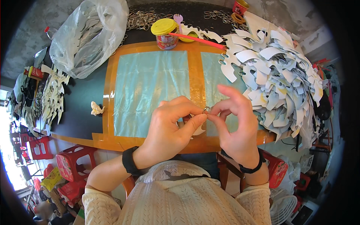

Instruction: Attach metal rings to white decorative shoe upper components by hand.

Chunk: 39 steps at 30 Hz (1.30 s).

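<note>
My left hand (pixel 168 122) and my right hand (pixel 236 125) meet above the near edge of the table, thumbs and fingertips pinched together. Between them is a small metal ring (pixel 206 109), gripped by the right fingertips. A white flat cut piece (pixel 199 131) shows below my left fingers, which close on it; most of it is hidden by the hand. My right index finger is raised. Beneath the hands lies a pale blue-green sheet (pixel 152 90) framed with orange-brown tape. To the right rises a large heap of white curved pieces (pixel 272 77), some with rings attached.
A tub with a yellow lid (pixel 165 27) stands at the back, with a red stick (pixel 200 40) beside it. Metal rings (pixel 144 18) lie behind. A clear plastic bag (pixel 88 41) fills the back left. A crumpled off-white lump (pixel 96 108) sits left. Red stools (pixel 77 161) stand below.
</note>
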Motion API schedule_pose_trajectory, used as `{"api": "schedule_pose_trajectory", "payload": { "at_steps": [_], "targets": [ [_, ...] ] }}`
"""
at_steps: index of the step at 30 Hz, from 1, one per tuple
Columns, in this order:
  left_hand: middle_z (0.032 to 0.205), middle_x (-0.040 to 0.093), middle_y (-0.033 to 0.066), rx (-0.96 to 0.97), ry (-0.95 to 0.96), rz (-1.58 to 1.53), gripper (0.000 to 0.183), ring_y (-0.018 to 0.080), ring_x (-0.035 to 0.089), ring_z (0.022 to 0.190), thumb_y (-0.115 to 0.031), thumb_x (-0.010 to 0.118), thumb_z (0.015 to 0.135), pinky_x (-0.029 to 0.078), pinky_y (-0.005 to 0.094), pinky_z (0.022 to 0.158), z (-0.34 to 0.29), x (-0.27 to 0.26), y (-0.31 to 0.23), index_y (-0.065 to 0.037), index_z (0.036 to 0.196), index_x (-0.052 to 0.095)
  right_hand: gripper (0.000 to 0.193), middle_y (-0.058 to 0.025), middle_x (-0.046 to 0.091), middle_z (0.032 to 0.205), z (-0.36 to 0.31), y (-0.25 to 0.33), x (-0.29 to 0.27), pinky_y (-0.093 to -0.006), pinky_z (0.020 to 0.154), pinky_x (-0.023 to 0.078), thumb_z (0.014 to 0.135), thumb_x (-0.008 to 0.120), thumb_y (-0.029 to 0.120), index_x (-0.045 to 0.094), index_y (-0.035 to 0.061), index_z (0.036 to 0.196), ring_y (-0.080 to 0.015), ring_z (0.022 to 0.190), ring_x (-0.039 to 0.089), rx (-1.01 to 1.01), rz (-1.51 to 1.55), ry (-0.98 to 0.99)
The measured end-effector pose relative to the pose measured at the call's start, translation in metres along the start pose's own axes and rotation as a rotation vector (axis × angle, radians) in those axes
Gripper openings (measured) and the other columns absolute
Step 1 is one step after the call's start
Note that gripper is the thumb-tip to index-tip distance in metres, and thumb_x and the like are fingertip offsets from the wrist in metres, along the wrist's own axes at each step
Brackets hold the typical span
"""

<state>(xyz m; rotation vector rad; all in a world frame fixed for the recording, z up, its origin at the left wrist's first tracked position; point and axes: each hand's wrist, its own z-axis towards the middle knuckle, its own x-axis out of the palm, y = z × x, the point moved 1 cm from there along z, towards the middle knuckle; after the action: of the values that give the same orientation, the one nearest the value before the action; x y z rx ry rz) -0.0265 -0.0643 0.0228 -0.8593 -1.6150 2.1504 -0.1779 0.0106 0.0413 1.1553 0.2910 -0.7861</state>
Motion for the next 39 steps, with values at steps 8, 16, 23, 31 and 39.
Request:
{"api": "schedule_pose_trajectory", "payload": {
  "at_steps": [8, 16, 23, 31, 39],
  "targets": [
    [0.077, 0.062, 0.0072, -0.265, -0.006, -0.414, 0.01, 0.0136, 0.054, 0.069, -0.007, 0.066, 0.082, 0.044, 0.0251, 0.064, -0.001, 0.005, -0.002, 0.0, 0.09, 0.066, 0.048, 0.0025, 0.06, 0.076, -0.002, -0.012, 0.001, -0.0269, 0.066, 0.037, 0.07, 0.069, -0.004, 0.057, 0.0085, 0.115, -0.011, 0.057, 0.056, -0.292, 0.089, 0.015],
    [0.078, 0.062, 0.0076, -0.067, -0.01, -0.134, 0.009, 0.0152, 0.055, 0.067, -0.008, 0.067, 0.082, 0.043, 0.0272, 0.062, 0.0, 0.001, -0.004, 0.0, 0.086, 0.066, 0.053, -0.0049, 0.062, 0.077, -0.002, -0.006, -0.001, -0.025, 0.06, 0.048, 0.07, 0.073, -0.007, 0.054, 0.004, 0.118, -0.0161, 0.063, 0.06, -0.121, 0.223, 0.026],
    [0.078, 0.063, 0.0064, -0.047, -0.009, -0.069, 0.009, 0.0168, 0.056, 0.065, -0.012, 0.068, 0.082, 0.04, 0.0296, 0.065, -0.001, 0.001, -0.002, -0.003, 0.083, 0.067, 0.051, -0.0078, 0.064, 0.077, -0.003, 0.007, -0.002, -0.0245, 0.053, 0.048, 0.07, 0.072, -0.008, 0.055, 0.0051, 0.117, -0.0175, 0.06, 0.061, -0.002, 0.123, -0.043],
    [0.077, 0.063, 0.0058, -0.06, -0.01, -0.062, 0.008, 0.0166, 0.057, 0.066, -0.011, 0.068, 0.081, 0.039, 0.0294, 0.066, 0.0, 0.0, -0.006, -0.003, 0.082, 0.067, 0.05, -0.003, 0.065, 0.076, -0.007, 0.0, 0.006, -0.027, 0.049, 0.039, 0.068, 0.073, -0.003, 0.06, 0.0084, 0.114, -0.0157, 0.058, 0.06, -0.241, -0.096, -0.163],
    [0.076, 0.063, 0.0059, -0.04, 0.009, -0.061, 0.008, 0.0154, 0.056, 0.066, -0.009, 0.068, 0.081, 0.041, 0.029, 0.065, -0.002, -0.001, -0.001, -0.001, 0.084, 0.067, 0.056, -0.0001, 0.063, 0.072, -0.007, 0.007, 0.0, -0.0224, 0.042, 0.036, 0.068, 0.07, -0.008, 0.055, 0.0035, 0.12, -0.0092, 0.042, 0.046, 0.006, 0.087, 0.0]
  ]
}}
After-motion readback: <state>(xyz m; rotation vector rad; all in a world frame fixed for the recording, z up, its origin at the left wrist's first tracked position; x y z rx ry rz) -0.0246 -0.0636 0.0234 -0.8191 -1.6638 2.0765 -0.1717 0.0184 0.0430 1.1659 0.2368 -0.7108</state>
